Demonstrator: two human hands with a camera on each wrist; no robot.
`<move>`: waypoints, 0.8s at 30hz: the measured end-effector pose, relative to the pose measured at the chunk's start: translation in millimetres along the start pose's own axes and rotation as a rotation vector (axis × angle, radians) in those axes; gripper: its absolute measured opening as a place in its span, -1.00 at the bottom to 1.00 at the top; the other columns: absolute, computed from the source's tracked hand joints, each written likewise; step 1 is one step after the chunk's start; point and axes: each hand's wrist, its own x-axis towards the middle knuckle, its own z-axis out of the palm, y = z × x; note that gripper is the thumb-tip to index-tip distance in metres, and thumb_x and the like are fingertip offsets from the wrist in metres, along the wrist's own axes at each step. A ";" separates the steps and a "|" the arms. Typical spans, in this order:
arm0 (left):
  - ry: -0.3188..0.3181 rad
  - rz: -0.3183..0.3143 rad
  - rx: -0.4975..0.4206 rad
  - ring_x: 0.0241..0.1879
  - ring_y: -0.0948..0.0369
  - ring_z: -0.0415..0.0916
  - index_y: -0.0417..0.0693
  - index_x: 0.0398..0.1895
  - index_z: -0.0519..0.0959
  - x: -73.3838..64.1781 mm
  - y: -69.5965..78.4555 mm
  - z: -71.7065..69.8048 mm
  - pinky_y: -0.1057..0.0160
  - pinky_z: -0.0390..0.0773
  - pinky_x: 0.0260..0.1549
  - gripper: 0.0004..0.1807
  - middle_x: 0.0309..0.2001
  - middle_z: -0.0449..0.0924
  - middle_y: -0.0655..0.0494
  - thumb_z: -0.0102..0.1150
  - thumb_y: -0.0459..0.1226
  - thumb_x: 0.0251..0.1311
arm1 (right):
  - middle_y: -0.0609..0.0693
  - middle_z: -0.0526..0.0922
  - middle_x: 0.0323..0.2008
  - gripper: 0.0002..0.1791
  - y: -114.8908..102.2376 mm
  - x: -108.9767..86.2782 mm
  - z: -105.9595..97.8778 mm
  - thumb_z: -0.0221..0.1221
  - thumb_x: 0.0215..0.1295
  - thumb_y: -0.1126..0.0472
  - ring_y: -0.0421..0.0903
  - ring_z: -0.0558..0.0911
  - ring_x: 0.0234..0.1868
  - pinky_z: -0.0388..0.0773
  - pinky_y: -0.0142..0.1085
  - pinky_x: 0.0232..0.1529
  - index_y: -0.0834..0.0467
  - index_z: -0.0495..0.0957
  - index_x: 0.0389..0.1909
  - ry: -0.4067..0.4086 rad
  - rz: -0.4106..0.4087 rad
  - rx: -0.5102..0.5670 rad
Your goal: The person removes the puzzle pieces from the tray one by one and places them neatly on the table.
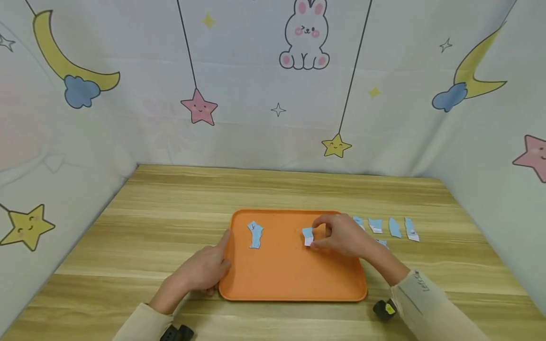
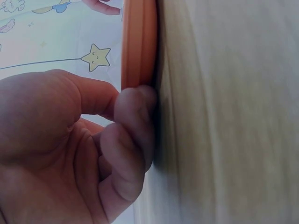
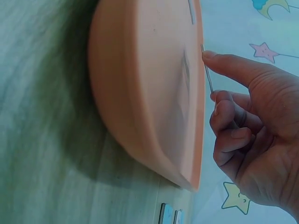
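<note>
An orange tray [image 1: 294, 279] lies on the wooden table. My left hand [image 1: 206, 267] grips its left rim, the thumb against the edge and the other fingers curled at its side; the left wrist view shows the fingers [image 2: 126, 154] low at the rim. Over the right half of the tray, my right hand [image 1: 343, 234] pinches a small light blue and white paper piece [image 1: 308, 237] between thumb and index finger. That piece [image 3: 208, 70] appears edge-on in the right wrist view. A longer torn blue paper piece [image 1: 255, 235] lies flat in the tray's left part.
Several more blue and white paper pieces [image 1: 395, 228] lie on the table [image 1: 187, 189] to the right of the tray, some partly behind my right hand and wrist. White cloth walls [image 1: 251, 142] with printed stars, moons and a rabbit stand around the table.
</note>
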 end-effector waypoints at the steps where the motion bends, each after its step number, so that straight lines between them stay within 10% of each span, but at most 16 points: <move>1: 0.001 -0.001 0.001 -0.89 0.31 0.38 -0.34 0.71 -0.19 0.4 -0.1 0.2 0.28 0.44 -0.82 -0.13 -0.71 0.49 0.04 -0.08 -0.42 0.41 | -0.12 0.51 -0.59 -0.54 0.4 -0.5 -0.3 0.51 0.22 0.04 -0.21 0.46 -0.53 0.39 -0.34 -0.47 0.15 0.72 0.07 0.001 0.001 0.001; 24: -0.007 -0.008 -0.018 -0.89 0.31 0.37 -0.31 0.71 -0.20 1.1 -1.6 0.9 0.28 0.44 -0.82 -0.13 -0.72 0.49 0.03 -0.10 -0.41 0.41 | -0.17 0.48 -0.63 -0.55 15.4 -13.0 -3.6 0.51 0.22 0.03 -0.25 0.42 -0.57 0.34 -0.39 -0.53 0.15 0.72 0.06 0.040 -0.013 -0.027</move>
